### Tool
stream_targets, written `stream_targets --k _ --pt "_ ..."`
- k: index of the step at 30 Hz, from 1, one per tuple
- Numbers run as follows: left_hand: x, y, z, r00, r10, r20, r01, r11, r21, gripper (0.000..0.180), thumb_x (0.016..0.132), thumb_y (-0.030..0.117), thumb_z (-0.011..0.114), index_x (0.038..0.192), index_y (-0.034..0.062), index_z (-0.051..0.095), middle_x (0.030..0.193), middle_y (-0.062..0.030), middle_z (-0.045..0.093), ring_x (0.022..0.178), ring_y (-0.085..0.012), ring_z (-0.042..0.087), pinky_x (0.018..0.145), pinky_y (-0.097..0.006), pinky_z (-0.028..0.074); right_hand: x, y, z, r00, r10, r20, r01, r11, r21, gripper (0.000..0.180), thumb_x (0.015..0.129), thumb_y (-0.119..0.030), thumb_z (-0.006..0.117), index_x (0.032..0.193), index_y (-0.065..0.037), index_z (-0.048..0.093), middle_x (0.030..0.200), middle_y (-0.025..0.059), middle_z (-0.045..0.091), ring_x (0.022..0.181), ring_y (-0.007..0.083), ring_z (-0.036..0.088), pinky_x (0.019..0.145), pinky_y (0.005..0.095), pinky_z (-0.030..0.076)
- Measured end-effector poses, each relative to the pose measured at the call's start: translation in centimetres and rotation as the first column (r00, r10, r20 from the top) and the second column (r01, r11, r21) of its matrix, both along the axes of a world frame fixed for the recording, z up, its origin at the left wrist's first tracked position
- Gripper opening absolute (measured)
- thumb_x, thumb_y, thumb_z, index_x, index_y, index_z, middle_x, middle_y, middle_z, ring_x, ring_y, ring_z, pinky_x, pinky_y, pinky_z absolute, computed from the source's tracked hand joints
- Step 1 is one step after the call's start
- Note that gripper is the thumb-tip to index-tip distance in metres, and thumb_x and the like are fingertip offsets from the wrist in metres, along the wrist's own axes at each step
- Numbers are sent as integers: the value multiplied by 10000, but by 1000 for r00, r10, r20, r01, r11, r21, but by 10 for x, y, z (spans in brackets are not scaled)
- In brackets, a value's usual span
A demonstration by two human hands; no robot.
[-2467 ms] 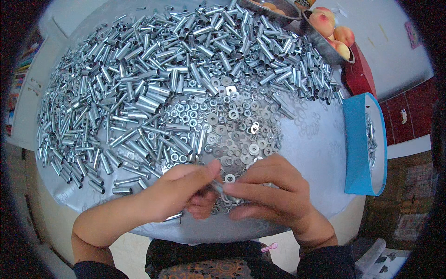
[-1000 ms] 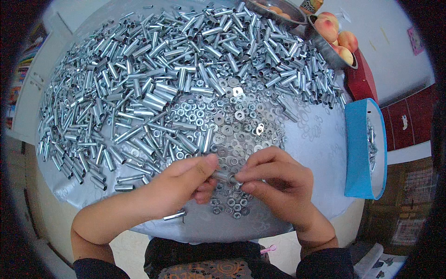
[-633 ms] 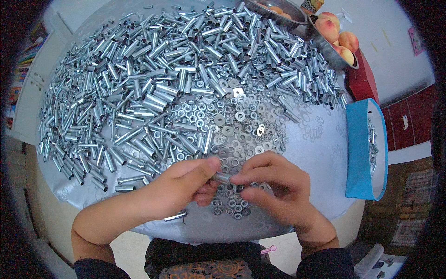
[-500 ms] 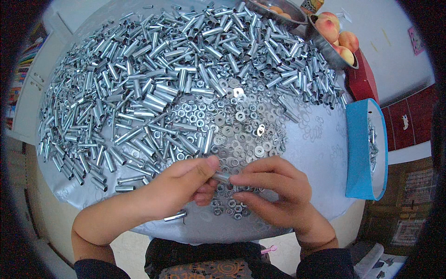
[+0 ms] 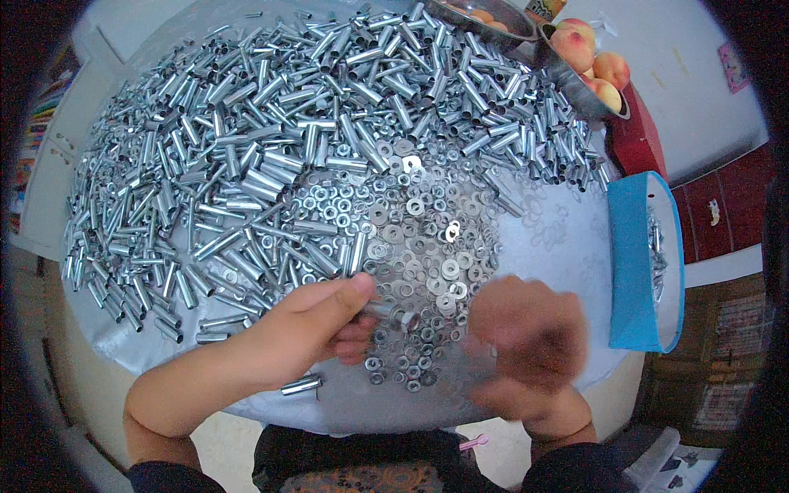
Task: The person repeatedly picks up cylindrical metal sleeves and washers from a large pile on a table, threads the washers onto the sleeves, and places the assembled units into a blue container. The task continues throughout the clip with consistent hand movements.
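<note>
My left hand (image 5: pixel 325 320) is closed, with thumb and fingers pinched round a short metal bolt (image 5: pixel 385 310). A ring-shaped nut or washer (image 5: pixel 408 320) shows at its right end; motion blur hides finer detail. My right hand (image 5: pixel 530 341) is apart from the bolt, to its right, and so smeared that its fingers cannot be made out. Under and beyond both hands lie many loose washers and nuts (image 5: pixel 419 245). A large heap of shiny metal sleeves and bolts (image 5: pixel 263 131) spreads across the far and left table. One sleeve (image 5: pixel 302 384) lies by my left forearm.
A blue box (image 5: pixel 634 263) with metal parts inside stands at the table's right edge. Behind it are a red box (image 5: pixel 637 140), a metal bowl of peaches (image 5: pixel 579 90) and another metal bowl (image 5: pixel 514 37). A pale patterned cloth (image 5: pixel 567 238) covers the round table.
My right hand has let go of the bolt's end and swung away to the right. My left hand keeps hold of the bolt, shifted slightly left in view.
</note>
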State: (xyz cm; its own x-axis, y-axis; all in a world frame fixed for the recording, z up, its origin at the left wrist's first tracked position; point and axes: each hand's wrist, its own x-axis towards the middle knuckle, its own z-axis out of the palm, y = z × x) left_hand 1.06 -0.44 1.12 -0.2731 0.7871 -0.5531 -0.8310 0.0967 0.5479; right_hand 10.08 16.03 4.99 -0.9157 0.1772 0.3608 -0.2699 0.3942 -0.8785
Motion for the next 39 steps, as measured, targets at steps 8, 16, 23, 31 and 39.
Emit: stream_targets --k 8,16,23,31,39 --pt "0 -3 5 997 -34 -72 33 999 -16 336 910 371 405 844 45 445 659 9 316 591 -98 316 546 -238 310 17 -37 38 995 100 9 -100 978 186 186 713 -172 678 838 -73 582 720 56 567 680 224 562 626 325 438" --pt "0 -5 3 995 -59 -79 61 998 19 322 916 360 398 876 46 455 660 7 320 596 -94 307 549 -231 300 14 -42 31 996 93 -3 -91 977 195 168 724 -161 648 833 -58 573 734 67 566 695 227 558 649 334 433" --pt "1 -4 -1 998 -42 -46 42 999 4 330 917 360 395 898 37 461 663 4 324 599 -99 313 551 -241 305 19 -45 33 996 85 3 -84 974 209 154 734 -152 622 829 -45 565 747 76 564 708 229 554 669 341 429" --pt "0 0 4 998 -40 -57 40 999 -8 340 915 368 395 889 35 460 650 5 320 598 -101 319 557 -244 315 27 -51 45 998 63 29 -68 965 254 141 745 -141 593 824 -30 556 762 87 563 722 232 549 692 350 424" --pt "-1 0 1 994 -80 -79 82 996 23 327 927 346 372 845 38 444 645 3 322 594 -102 314 558 -244 313 30 -59 52 998 52 42 -62 960 273 133 756 -130 563 819 -15 548 777 98 561 737 234 545 715 359 419"
